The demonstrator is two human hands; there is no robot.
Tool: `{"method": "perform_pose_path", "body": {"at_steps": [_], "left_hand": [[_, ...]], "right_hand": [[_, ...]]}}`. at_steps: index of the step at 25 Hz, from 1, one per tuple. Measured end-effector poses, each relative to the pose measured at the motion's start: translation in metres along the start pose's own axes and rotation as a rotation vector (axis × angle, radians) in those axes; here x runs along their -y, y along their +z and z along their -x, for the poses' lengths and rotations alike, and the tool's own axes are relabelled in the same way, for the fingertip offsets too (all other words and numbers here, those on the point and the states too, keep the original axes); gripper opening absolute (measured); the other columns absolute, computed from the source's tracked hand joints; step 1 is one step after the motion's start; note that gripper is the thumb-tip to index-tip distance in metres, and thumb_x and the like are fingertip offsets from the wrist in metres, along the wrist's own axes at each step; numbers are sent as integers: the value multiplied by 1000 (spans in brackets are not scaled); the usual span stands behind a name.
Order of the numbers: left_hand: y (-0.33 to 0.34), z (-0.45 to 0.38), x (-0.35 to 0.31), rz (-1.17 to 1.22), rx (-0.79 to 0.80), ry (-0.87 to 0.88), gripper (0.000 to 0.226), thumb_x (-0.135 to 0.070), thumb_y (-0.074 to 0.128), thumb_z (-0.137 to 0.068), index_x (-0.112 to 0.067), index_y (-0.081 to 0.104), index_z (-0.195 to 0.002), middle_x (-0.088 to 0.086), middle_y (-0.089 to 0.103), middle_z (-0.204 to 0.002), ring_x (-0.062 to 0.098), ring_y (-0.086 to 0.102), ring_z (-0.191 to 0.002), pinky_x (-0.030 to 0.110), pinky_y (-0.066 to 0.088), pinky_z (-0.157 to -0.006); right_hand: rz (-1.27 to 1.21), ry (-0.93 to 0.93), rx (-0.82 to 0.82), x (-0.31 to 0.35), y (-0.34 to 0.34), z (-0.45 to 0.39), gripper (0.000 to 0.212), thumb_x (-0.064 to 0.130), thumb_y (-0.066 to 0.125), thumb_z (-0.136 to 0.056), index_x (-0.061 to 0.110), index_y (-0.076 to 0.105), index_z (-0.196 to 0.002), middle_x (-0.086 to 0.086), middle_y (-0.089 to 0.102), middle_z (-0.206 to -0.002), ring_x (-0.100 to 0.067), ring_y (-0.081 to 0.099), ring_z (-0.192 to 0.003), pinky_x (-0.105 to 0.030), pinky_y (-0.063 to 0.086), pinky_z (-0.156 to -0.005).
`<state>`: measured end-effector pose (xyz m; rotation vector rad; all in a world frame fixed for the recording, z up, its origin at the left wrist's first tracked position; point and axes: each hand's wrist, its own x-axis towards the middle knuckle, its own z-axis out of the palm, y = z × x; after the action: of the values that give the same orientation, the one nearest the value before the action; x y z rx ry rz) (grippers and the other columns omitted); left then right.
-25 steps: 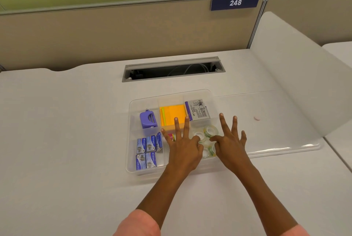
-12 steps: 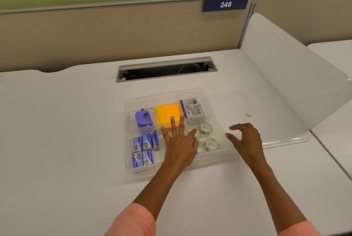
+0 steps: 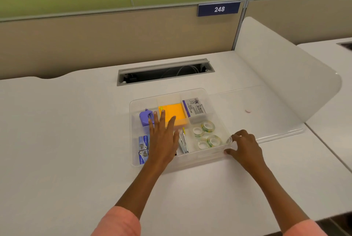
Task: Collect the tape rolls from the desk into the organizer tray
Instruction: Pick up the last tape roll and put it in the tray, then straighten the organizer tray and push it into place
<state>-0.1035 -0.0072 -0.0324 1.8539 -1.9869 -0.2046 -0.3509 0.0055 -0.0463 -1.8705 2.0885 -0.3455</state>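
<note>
Four tape rolls [image 3: 206, 134] already down inside the organizer tray [image 3: 217, 100], clustered in its compartment at 4 o'clock, two of them tilted on edge, two lying flat, all close together. Clear tray resting on the white surface [image 3: 57, 140], near the middle. Left hand [image 3: 163, 136] spread flat over the tray's centre, fingers [image 3: 162, 119] open and splayed toward 12 o'clock, holding nothing, partly covering the orange sticky notes [image 3: 174, 110] and the blue staple boxes [image 3: 143, 149]. Right hand [image 3: 243, 146] at the tray's 4 o'clock corner, fingers curled against the outer rim and touching the plastic; whether truly clamped on the wall or only resting there, cannot tell. Purple punch-like tool [image 3: 145, 118] at 10 o'clock in the tray, a white labelled box [image 3: 195, 110] at 1 o'clock, a slim stapler-like piece [image 3: 183, 141] just right of the left hand. Salmon sleeves [image 3: 118, 222] at the bottom edge.
</note>
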Motion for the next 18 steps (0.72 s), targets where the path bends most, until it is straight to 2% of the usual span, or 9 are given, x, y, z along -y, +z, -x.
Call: {"method": "perform_pose_path", "body": {"at_steps": [3,7,11,13,15,18], "left_hand": [[-9,0,23,-127,3,-32,49,-31,33,-96,-18,21,-142,16,5,-156,36,-7,-143,47,-8,-116],[-16,3,48,-192,38,-174,62,-25,43,-93,-15,9,-144,20,-1,-155,40,-5,-142,53,-3,-115],[-21,10,64,-45,90,-336,71,-21,52,-89,-11,7,-143,19,4,-155,40,7,-142,55,12,-115],[-26,11,64,180,5,-382,60,-13,46,-92,-11,13,-142,16,14,-155,37,24,-138,53,25,-111],[-28,10,64,365,-133,-414,49,-13,39,-94,-12,21,-140,14,26,-151,35,39,-131,50,36,-104],[-32,6,67,495,-202,-485,42,-14,34,-97,-9,28,-138,15,38,-145,34,42,-129,47,36,-103]], "right_hand": [[61,-37,-84,-4,-5,6,11,23,68,-80,12,66,-83,-4,57,-111,-26,51,-102,-32,42,-66],[258,-174,-165,2,-15,1,10,14,56,-86,5,58,-90,-9,57,-106,-29,56,-94,-32,40,-54],[354,-137,-320,17,-35,-7,5,3,50,-85,1,52,-89,-16,57,-93,-37,61,-74,-32,35,-49],[295,-84,-464,21,-54,-11,4,2,49,-86,1,52,-89,-21,59,-90,-41,62,-67,-39,42,-53],[137,-60,-656,25,-80,-16,4,3,48,-86,4,52,-88,-24,64,-84,-44,64,-67,-45,48,-60],[-377,-120,-839,34,-121,-20,9,18,59,-84,15,51,-86,-19,71,-86,-36,70,-78,-50,55,-70]]}}
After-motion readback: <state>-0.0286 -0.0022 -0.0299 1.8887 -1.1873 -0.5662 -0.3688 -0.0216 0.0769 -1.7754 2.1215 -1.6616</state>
